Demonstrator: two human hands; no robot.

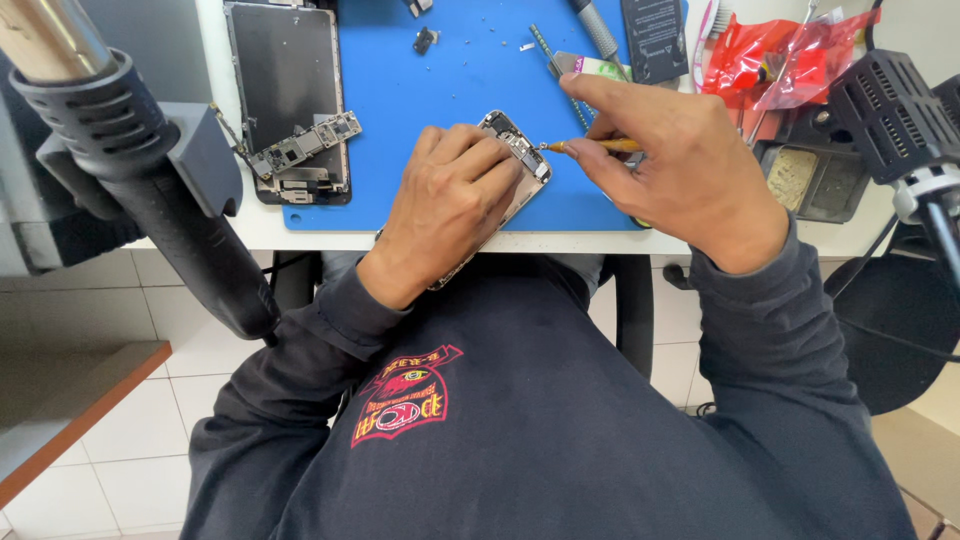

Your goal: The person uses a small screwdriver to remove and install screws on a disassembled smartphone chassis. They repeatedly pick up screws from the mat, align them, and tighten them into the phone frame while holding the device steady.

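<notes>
Blue mat: the blue work mat [450, 90] lies on the white table [250, 232], and all the small parts sit on it.
Head view, opened phone: the opened phone [522, 160] lies at the near edge of the mat, tilted, with its insides facing up. Most of it is hidden under the left hand.
Head view, left hand: the left hand [445, 205] lies on top of the phone, fingers curled over it, pressing it down so it does not slide.
Head view, right hand: the right hand [670, 170] pinches a thin yellow-handled tool [595, 146] between thumb and fingers. Its metal tip touches the top end of the phone.
Doing it well: I think the tip should stay straight on the tiny part. Push softly and turn slowly. The left hand should hold the phone flat and firm, so the tip does not slip and scratch.
Watch out: tiny screws [524, 47] lie loose on the mat. A bump could send them rolling.
Nearby: another phone with its circuit board showing [295, 100] lies to the left, well apart. A black hot air tool [150, 190] stands at the left. A red plastic bag [770, 60] is at the far right.
</notes>
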